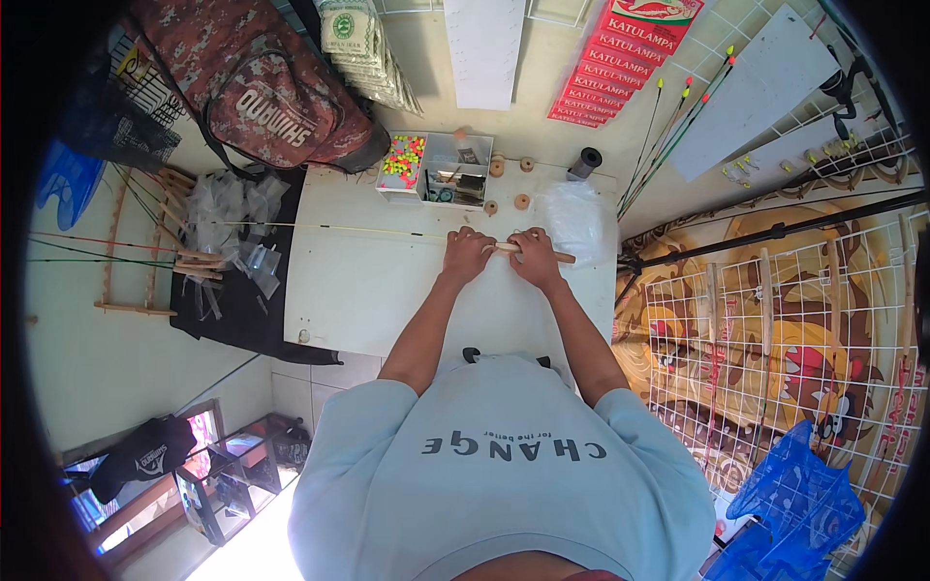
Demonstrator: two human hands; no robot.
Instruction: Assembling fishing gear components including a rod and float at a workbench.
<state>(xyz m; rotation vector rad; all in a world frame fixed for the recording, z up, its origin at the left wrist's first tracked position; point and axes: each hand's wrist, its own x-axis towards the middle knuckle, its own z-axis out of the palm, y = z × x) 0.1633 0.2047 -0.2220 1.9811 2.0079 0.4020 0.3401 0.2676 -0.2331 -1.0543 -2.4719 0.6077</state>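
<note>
Both my hands grip a long thin fishing rod (pixel 339 229) that lies across a white table (pixel 358 290). My left hand (pixel 466 254) closes around the rod where the slim yellow shaft meets the wooden handle. My right hand (pixel 534 254) holds the wooden handle (pixel 563 258), whose end sticks out to the right of my fist. The shaft runs left past the table edge over a pile of small clear plastic bags (pixel 232 218).
At the table's far edge stand a compartment box of bright beads (pixel 404 160), small trays (pixel 457 174), wooden spools (pixel 522 201), a dark thread spool (pixel 584 162) and a clear plastic bag (pixel 578 221). A camouflage bag (pixel 262 87) hangs at the upper left. Wire grid racks (pixel 775 320) stand to the right.
</note>
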